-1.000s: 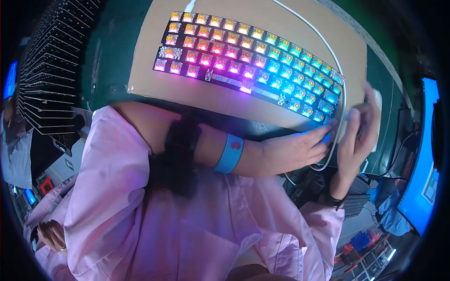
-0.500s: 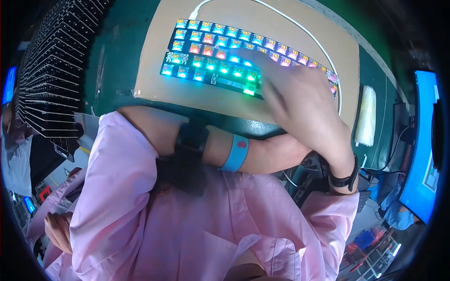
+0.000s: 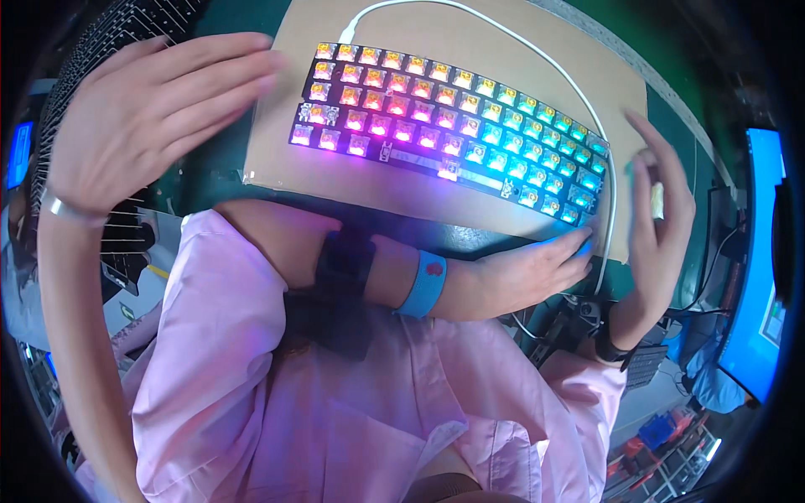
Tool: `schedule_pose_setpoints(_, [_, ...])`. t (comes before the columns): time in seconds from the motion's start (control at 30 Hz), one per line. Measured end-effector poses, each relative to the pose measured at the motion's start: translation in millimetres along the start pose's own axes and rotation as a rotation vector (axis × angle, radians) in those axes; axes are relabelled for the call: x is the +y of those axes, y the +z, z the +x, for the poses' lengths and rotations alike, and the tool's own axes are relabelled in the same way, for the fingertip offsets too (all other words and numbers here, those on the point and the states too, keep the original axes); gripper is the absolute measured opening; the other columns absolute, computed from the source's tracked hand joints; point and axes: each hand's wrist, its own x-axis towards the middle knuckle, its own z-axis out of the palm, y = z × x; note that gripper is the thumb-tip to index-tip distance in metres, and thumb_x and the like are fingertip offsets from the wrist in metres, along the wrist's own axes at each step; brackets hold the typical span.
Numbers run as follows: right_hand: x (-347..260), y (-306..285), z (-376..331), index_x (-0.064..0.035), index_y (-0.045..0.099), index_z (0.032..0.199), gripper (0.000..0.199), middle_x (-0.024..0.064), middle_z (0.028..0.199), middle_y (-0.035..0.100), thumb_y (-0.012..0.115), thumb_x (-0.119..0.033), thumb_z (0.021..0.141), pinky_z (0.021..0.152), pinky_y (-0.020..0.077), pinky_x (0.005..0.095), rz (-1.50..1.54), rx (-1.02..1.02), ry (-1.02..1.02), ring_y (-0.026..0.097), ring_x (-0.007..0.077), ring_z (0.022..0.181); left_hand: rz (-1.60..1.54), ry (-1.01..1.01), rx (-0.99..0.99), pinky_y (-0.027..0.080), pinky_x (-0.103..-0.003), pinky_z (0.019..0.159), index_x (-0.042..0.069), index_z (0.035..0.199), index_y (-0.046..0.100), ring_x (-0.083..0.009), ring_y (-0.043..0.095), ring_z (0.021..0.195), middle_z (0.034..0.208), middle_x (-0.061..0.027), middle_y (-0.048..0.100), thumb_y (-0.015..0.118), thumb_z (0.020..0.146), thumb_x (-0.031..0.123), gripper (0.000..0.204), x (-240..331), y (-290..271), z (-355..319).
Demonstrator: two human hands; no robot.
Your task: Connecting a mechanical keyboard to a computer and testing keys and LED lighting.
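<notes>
A keyboard (image 3: 444,126) without keycaps glows in rainbow colours on a brown cardboard sheet (image 3: 503,50) over a green mat. A white cable (image 3: 537,59) loops from its top left corner around its right end. My left hand (image 3: 537,268), with a blue wristband, lies flat at the cardboard's lower right corner, fingertips near the keyboard's corner, holding nothing. My right hand (image 3: 662,201), with a black watch, is raised just right of the keyboard with its fingers spread and empty. Another person's hand (image 3: 142,117), wearing a silver bracelet, hovers open at the upper left beside the cardboard's left edge.
Stacked dark keyboards (image 3: 109,33) stand at the far left. A lit blue monitor (image 3: 759,251) is at the right edge and a smaller blue screen (image 3: 17,155) at the left. Boxes and clutter (image 3: 662,436) lie lower right. My pink shirt (image 3: 335,419) fills the lower middle.
My right hand has lifted off the keyboard's right half and moved to its right end. The other person's hand has come in at the upper left. The lights turned from green-blue to pink rainbow.
</notes>
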Motion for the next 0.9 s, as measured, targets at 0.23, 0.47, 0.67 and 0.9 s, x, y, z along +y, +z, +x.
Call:
schedule_pose_setpoints(0.23, [82,37,-47,-0.0001,0.058,0.111,0.031,0.0154,0.113,0.053,0.041,0.004,0.086,0.093,0.0373,0.0326,-0.033,0.134,-0.027,0.051,0.0261,0.105,0.051,0.059,0.014,0.021,-0.041,0.110,0.005,0.132,0.041,-0.0304,0.034,0.130,0.134,-0.0135,0.043,0.036,0.087,0.025,0.049,-18,-13,2])
schedule_pose_setpoints(0.47, [70,38,-49,-0.0045,0.060,0.108,0.035,0.0163,0.106,0.052,0.047,0.007,0.078,0.085,0.0423,0.0361,-0.066,0.202,-0.194,0.051,0.0309,0.101,0.015,0.109,-0.016,0.029,-0.031,0.108,-0.001,0.130,0.040,-0.0225,0.037,0.128,0.135,-0.0140,0.041,0.030,0.093,0.018,0.043,-24,-20,2])
schedule_pose_setpoints(0.67, [70,38,-47,-0.0007,0.057,0.109,0.032,0.0153,0.106,0.052,0.044,0.008,0.081,0.084,0.0431,0.0351,-0.041,0.258,-0.184,0.052,0.0286,0.100,0.047,0.086,-0.018,0.024,-0.036,0.109,0.002,0.132,0.039,-0.0279,0.034,0.129,0.136,-0.0137,0.040,0.033,0.091,0.022,0.046,-25,-16,-5])
schedule_pose_setpoints(0.9, [77,42,-52,0.0002,0.055,0.111,0.028,0.0137,0.107,0.053,0.042,0.005,0.087,0.082,0.0440,0.0316,0.152,0.321,-0.047,0.055,0.0214,0.094,0.086,0.091,-0.015,0.018,-0.042,0.111,0.007,0.134,0.039,-0.0342,0.031,0.130,0.138,-0.0133,0.038,0.036,0.088,0.027,0.050,-22,-16,-4])
